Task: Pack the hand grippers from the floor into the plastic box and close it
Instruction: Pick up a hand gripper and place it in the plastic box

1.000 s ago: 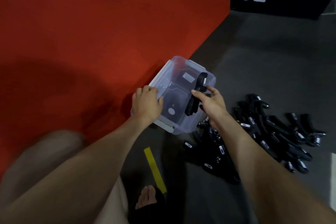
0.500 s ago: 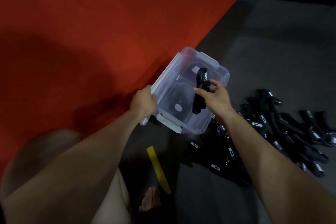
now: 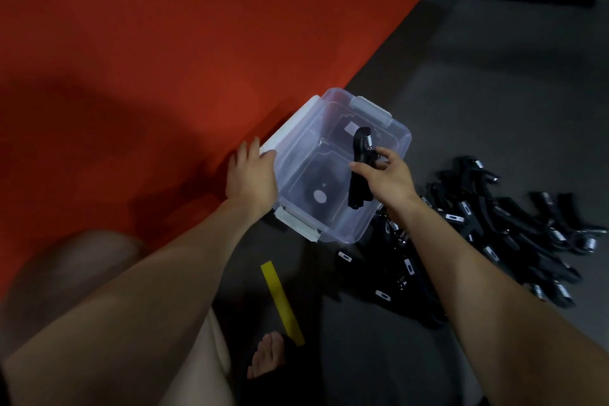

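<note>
Grey floor (image 3: 478,92): our right hand (image 3: 389,180) pinches one hand gripper (image 3: 359,171) over the box (image 3: 389,138); our left hand (image 3: 252,176) rests flat against it; the tangled pile (image 3: 494,234) defies counting.

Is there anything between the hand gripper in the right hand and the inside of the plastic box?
Nothing visible. The right hand holds the hand gripper over the open plastic box, which has no lid on it and looks empty. The left hand holds the box's side.
</note>
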